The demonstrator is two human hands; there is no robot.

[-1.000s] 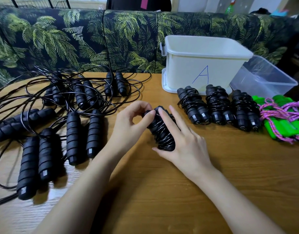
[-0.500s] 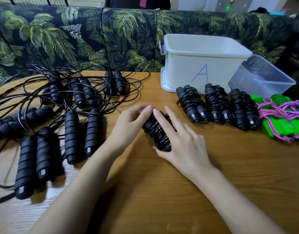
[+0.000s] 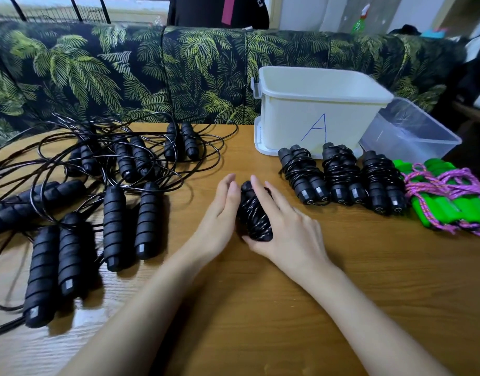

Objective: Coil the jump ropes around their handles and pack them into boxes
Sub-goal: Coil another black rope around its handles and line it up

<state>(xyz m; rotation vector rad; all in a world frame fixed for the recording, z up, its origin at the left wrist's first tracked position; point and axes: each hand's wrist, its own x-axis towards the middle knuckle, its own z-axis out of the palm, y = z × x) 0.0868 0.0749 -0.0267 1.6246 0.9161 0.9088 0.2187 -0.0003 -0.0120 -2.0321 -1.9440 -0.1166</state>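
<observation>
Loose black ropes (image 3: 111, 185) spread on worktop (image 3: 369, 267) at left. Coiled rope (image 3: 253, 215) at centre pressed by flat left hand (image 3: 222, 213), held in right hand (image 3: 287, 229) grip. Three coiled bundles (image 3: 339, 175) lined before white box (image 3: 315, 104) marked A, inside hidden; clear box (image 3: 409, 131) beside.

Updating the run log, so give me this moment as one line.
step: coiling | left hand: flat against coiled rope | right hand: holds it | done: three black bundles by white box | waiting: loose ropes

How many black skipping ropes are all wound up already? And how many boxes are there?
Wound-up black ropes: 4, one between the left hand and right hand
Boxes: 2
Total: 6
</observation>
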